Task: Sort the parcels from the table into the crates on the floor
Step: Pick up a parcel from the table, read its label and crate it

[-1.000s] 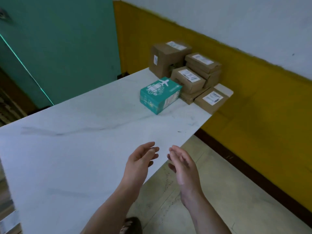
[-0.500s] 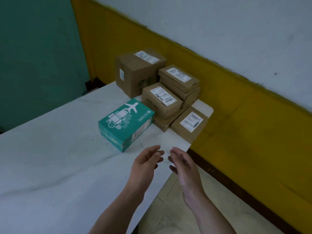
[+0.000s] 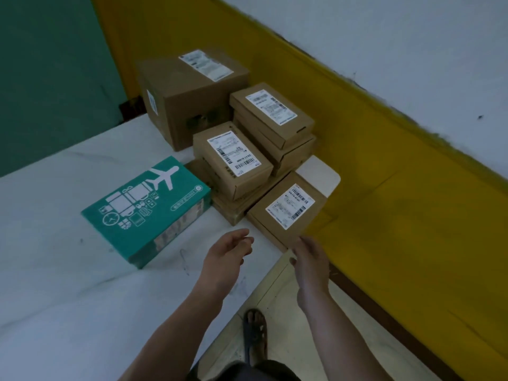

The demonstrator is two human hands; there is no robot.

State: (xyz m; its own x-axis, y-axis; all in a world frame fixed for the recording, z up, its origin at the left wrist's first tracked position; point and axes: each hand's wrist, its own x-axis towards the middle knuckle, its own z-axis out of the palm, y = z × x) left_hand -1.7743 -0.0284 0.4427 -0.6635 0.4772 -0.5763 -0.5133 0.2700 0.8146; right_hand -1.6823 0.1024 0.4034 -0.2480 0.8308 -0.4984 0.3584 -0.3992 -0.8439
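Note:
Several parcels stand at the far right corner of the white marble table (image 3: 55, 284). A teal box with a white plane print (image 3: 148, 210) lies nearest on the left. Beside it sit brown cardboard parcels with white labels: a large one at the back (image 3: 189, 97), stacked flat ones (image 3: 272, 116) (image 3: 233, 160), and a low flat one (image 3: 288, 213) at the table's right edge. My left hand (image 3: 228, 257) hovers over the table, fingers relaxed, holding nothing. My right hand (image 3: 310, 259) reaches to the near corner of the low flat parcel, fingers straight, empty. No crate is in view.
A yellow and white wall (image 3: 384, 160) runs close behind the table on the right, a green wall (image 3: 49, 78) on the left. Pale tiled floor (image 3: 288, 312) shows between table and wall, with my sandalled foot (image 3: 255, 334) on it.
I have come closer to the parcels, which now fill the middle of the view. Both hands have spread apart and reached forward toward the low flat parcel.

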